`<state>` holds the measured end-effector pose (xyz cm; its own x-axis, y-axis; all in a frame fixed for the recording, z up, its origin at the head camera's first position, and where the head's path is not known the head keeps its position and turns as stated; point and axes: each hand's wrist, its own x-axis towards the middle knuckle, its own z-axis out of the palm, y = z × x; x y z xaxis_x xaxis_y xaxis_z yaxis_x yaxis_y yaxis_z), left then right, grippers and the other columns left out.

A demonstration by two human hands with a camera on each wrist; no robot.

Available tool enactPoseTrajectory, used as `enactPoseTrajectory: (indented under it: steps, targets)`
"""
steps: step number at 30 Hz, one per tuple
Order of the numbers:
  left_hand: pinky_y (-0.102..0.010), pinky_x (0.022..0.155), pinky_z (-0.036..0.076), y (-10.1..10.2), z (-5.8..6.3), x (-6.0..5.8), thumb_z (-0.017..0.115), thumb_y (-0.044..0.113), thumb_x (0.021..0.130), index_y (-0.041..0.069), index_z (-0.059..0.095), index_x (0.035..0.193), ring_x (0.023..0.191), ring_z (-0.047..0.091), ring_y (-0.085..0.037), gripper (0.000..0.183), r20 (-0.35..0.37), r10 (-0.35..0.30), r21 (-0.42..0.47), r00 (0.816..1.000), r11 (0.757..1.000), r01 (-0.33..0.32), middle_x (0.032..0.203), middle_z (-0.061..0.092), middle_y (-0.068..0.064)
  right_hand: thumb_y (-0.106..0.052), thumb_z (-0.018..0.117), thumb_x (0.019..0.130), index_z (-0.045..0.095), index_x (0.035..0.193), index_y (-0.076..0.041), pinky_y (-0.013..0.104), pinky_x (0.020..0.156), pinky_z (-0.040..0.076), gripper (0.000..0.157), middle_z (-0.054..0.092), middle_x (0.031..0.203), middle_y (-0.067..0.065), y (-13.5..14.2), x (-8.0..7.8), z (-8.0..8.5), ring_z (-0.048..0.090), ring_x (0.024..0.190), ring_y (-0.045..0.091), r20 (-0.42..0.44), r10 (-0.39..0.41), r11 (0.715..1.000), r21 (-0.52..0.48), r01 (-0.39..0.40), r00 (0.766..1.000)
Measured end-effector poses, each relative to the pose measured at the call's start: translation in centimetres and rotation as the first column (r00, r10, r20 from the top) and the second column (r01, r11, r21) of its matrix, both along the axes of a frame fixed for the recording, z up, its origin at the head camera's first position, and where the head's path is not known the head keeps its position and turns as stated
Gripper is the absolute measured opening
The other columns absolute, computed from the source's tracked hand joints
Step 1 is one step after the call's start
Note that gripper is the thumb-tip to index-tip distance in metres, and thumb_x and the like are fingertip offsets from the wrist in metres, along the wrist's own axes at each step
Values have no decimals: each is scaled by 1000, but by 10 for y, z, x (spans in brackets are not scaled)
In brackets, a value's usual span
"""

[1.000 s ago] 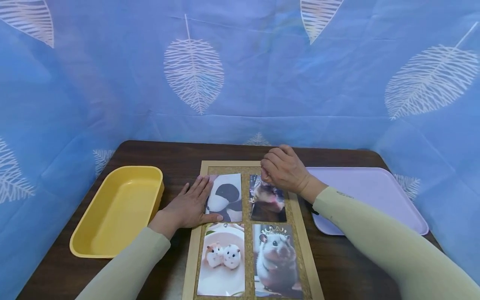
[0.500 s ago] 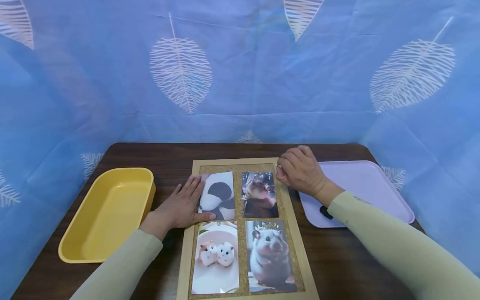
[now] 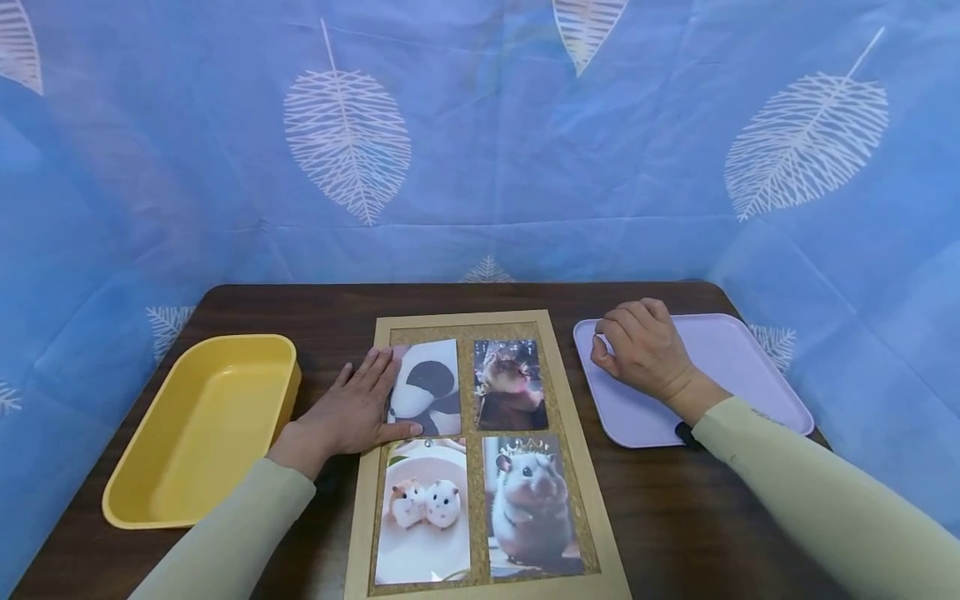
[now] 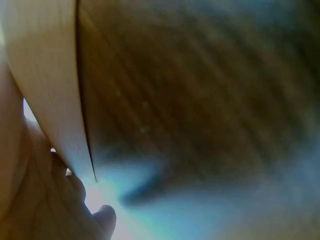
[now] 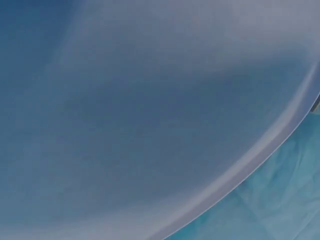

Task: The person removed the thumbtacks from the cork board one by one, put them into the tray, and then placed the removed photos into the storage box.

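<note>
In the head view my left hand (image 3: 351, 408) lies with spread fingers at the left side of a cork board (image 3: 467, 500). Its fingertips and thumb touch a photo of a black-and-white figure (image 3: 427, 387). Over a lilac tray (image 3: 723, 367), my right hand (image 3: 641, 350) has its fingers curled, thumb against forefinger, with a tiny pale pin-like object (image 3: 599, 337) showing at the tips. Also on the board are a dark hamster photo (image 3: 510, 392), a photo of two small hamsters (image 3: 424, 533) and a crowned hamster photo (image 3: 529, 517). The left wrist view shows part of the left hand (image 4: 50, 195) along the wooden frame (image 4: 50, 75).
A yellow bin (image 3: 210, 417) with raised walls stands left of the board on the dark wooden table (image 3: 660, 517). A silver pin (image 3: 428, 444) shows at the top of the two-hamster photo. Behind the table hangs a blue leaf-print cloth (image 3: 487, 150).
My right hand has moved from the top of the dark hamster photo rightward to above the lilac tray, uncovering that photo. The left hand stays on its photo. The head view has shifted slightly.
</note>
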<state>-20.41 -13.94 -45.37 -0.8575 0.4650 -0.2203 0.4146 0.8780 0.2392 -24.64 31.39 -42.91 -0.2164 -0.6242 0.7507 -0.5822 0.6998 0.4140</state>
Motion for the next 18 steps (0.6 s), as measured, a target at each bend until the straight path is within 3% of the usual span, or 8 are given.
enactPoseTrajectory:
  steps: [5,13,18]
  targets:
    - [-65,130,5,0,-1,0,54,82,91,8,5,170,165,0,-38,120,-6,3,4,1000,1000,-3,178,0,-14,-17,59,91,64,89,3,57,78,46,21,68,87,20,18,6,2,64,83,39,21,-21,999,37,20,1000]
    - [-66,129,7,0,0,0,55,82,91,7,6,170,164,2,-39,120,-16,4,8,1000,1000,-4,178,2,-16,-15,53,95,61,84,1,55,77,48,20,65,82,17,46,9,-1,62,79,38,80,41,986,160,-53,996]
    - [-66,129,8,1,-1,0,55,82,91,6,6,170,164,3,-40,120,-19,0,13,1000,1000,0,178,2,-16,-16,52,97,60,84,-1,54,78,49,21,63,82,15,58,9,-6,61,79,37,125,40,969,236,-69,991]
